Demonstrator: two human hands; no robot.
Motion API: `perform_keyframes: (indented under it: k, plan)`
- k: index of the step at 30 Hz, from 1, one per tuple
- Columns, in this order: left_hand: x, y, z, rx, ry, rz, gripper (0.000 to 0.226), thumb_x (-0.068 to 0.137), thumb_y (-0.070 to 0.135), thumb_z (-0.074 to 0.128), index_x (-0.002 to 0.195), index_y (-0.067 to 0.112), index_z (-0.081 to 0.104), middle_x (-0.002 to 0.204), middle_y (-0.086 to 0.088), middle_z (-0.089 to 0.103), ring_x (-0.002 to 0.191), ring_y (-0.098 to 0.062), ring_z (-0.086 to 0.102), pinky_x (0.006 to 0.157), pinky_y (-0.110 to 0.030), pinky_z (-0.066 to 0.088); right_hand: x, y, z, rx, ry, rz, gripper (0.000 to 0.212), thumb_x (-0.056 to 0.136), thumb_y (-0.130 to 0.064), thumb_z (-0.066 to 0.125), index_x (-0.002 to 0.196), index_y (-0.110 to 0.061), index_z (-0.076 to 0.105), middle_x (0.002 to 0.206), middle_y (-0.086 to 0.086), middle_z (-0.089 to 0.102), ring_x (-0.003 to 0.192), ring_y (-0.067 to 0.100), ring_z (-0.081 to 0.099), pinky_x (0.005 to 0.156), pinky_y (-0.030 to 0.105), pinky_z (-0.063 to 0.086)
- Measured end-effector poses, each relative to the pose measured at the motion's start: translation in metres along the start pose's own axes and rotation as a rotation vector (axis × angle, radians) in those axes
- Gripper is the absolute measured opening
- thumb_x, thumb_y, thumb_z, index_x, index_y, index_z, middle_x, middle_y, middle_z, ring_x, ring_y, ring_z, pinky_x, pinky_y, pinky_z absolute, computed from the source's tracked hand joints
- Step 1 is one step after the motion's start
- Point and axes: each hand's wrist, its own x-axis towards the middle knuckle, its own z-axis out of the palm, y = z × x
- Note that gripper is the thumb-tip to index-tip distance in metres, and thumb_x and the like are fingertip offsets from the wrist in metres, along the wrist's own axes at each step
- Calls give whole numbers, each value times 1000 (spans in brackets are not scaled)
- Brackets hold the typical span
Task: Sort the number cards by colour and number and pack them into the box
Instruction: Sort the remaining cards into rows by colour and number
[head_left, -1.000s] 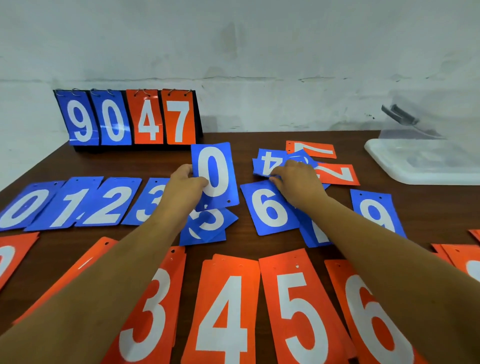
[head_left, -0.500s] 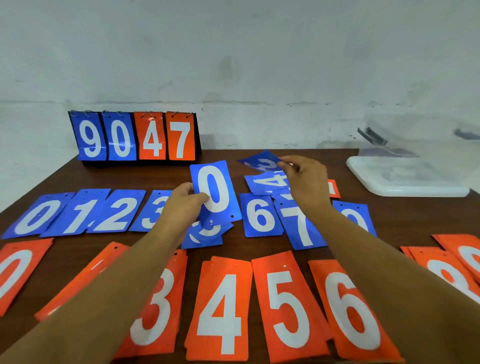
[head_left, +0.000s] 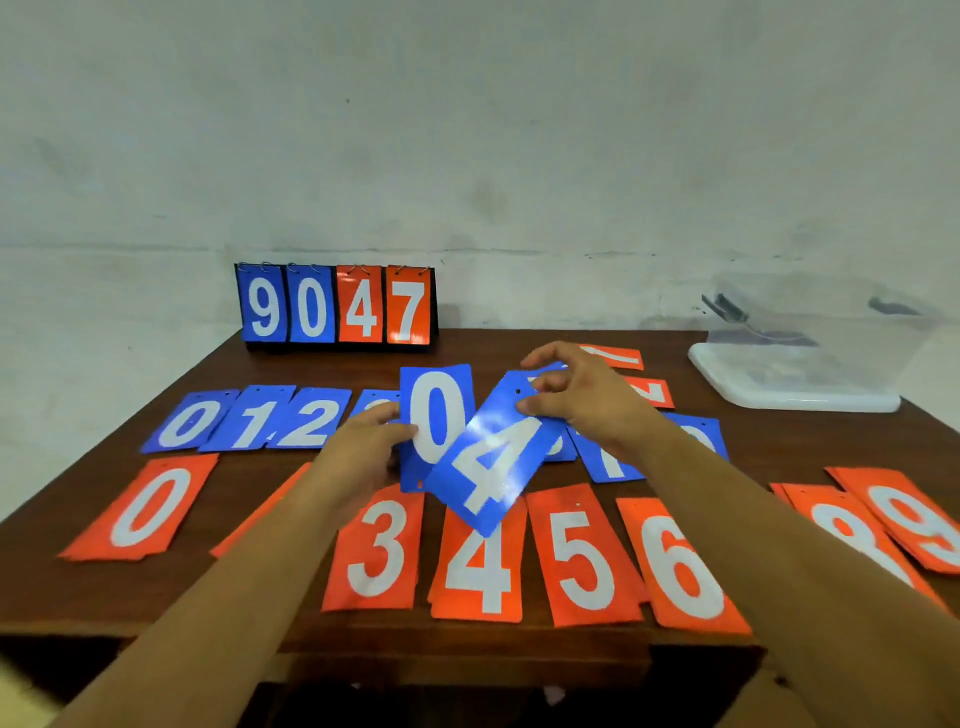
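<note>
- The left hand (head_left: 363, 452) pinches the left edge of a blue 0 card (head_left: 435, 410) and holds it up above the table (head_left: 78, 587).
- The right hand (head_left: 582, 400) pinches the top end of a blue 4 card (head_left: 488, 462). That card is tilted and lies across the front of the blue 0 card.
- Blue cards 0, 1 and 2 (head_left: 249, 423) lie in a row on the left.
- Orange cards (head_left: 576, 556) lie in a row along the near edge of the table.
- A clear box (head_left: 810, 374) sits at the far right, well apart from both hands.
- A flip scoreboard (head_left: 336, 306) stands at the back by the wall and reads 9047.
</note>
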Motion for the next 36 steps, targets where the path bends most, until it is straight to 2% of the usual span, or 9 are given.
perform_keyframes:
  k: [5,10,13,15,19,22,28,32,36]
  plan:
    - [-31,-5,-2,-63,-173,-79,16,93,9,62,104,21,60,105,-7,73,100,-26,71,90,-45,55,-8,-10,28,-233,-31,-17,18,83,-11,75,98,-12,64,95,9,72,88,19,72,76,36,59]
    - [-45,-13,-9,98,-228,11,29,83,15,75,105,28,62,101,4,75,97,-18,72,83,-37,58,-10,-6,59,-310,151,-68,20,83,-21,75,98,-20,61,92,-2,65,85,9,63,64,22,51]
    - [-31,-26,-24,28,-100,92,67,54,43,91,113,22,66,116,-5,71,106,-27,68,93,-53,53,-11,-5,75,-175,276,36,34,81,-30,78,106,-18,58,93,-2,62,82,11,61,65,25,51]
    - [-25,-32,-33,6,-38,126,73,50,46,90,113,19,66,113,-8,71,103,-28,70,90,-56,54,-14,-7,85,64,142,205,34,82,-29,77,107,-13,61,95,3,68,78,14,67,71,34,57]
    - [-30,-24,-47,44,40,148,63,68,40,85,123,20,61,113,-1,71,99,-21,71,80,-48,60,-15,-3,105,104,-3,209,12,91,-11,66,94,0,66,88,15,71,71,21,65,65,34,57]
    - [-25,-20,-63,58,185,185,34,89,34,68,118,17,62,116,6,66,100,-15,65,82,-39,57,5,1,101,73,154,158,6,92,-11,63,87,-8,66,86,13,71,71,25,67,67,38,57]
    - [2,-14,-100,19,397,144,46,97,26,58,139,11,49,136,-1,51,117,-19,51,85,-33,43,55,28,79,-77,462,213,32,93,-16,64,97,16,59,93,37,59,93,51,60,76,55,53]
    - [18,-13,-106,31,384,98,5,98,26,56,95,23,53,99,11,52,100,-13,47,65,-22,44,78,35,95,-160,436,231,20,89,-16,69,82,2,65,79,22,62,85,39,65,81,52,54]
    - [31,-16,-104,74,356,88,30,97,29,59,124,20,54,117,8,55,90,-7,56,66,-24,49,105,43,117,-279,358,245,25,91,-17,66,80,5,65,85,29,64,91,42,65,74,43,52]
